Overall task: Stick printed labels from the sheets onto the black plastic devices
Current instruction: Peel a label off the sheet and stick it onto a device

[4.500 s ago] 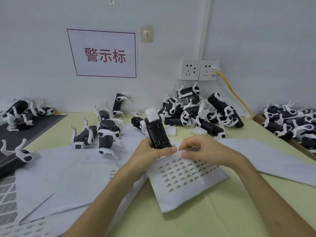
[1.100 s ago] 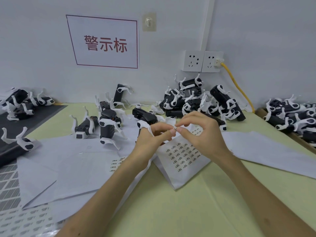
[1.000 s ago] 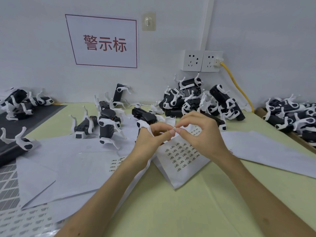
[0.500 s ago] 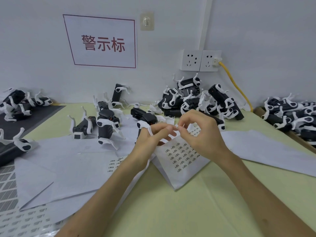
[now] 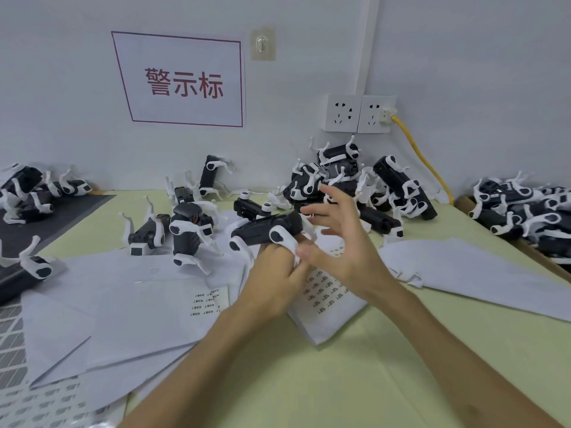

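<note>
A: Looking down from your head camera, where is the black device [image 5: 262, 231]?
B: Your left hand [image 5: 275, 279] grips it from below, above the label sheet [image 5: 324, 299] on the table [image 5: 340, 381]. It lies sideways: black body, white rounded joints and legs.
A: And your right hand [image 5: 343, 245]?
B: Just beside it, blurred, fingers spread wide, holding nothing I can see.

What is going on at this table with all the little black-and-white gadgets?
A person is labelling parts by hand. The left hand grips a black plastic device with white legs, held above a white sheet of small printed labels. The right hand is beside the device's end with fingers spread and blurred; whether a label is on a fingertip cannot be told. Many more devices lie heaped along the wall on the pale green table.
</note>
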Demonstrator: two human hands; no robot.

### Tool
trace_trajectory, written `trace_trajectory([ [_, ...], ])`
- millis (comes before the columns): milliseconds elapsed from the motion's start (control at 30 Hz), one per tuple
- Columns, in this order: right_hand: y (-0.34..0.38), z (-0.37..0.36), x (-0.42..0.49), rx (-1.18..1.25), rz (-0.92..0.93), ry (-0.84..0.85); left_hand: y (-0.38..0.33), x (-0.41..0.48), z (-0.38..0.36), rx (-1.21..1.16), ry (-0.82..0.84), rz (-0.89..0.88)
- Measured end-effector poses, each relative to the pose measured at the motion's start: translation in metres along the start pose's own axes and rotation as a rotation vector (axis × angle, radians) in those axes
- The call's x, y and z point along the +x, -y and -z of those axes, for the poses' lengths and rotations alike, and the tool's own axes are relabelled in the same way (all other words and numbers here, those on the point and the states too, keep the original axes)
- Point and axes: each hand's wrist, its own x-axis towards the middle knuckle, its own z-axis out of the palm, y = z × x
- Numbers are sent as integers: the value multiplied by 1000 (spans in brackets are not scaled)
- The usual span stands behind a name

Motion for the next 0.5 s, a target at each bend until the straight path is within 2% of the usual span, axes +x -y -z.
trace_trajectory([
  [67,-1,-6,-2,-36,10,12,0,-1,2,156,22,-74],
  [233,-1,-14,-2,6,46,-79,-3,0,4,400,23,-44],
  [333,-1,-15,0,107,48,-135,-7,0,5,392,-24,-74],
  [433,-1,-11,3,216,29,-215,-5,2,3,288,61,-86],
  [500,-2,-2,8,299,10,-297,-2,4,3,244,45,-99],
])
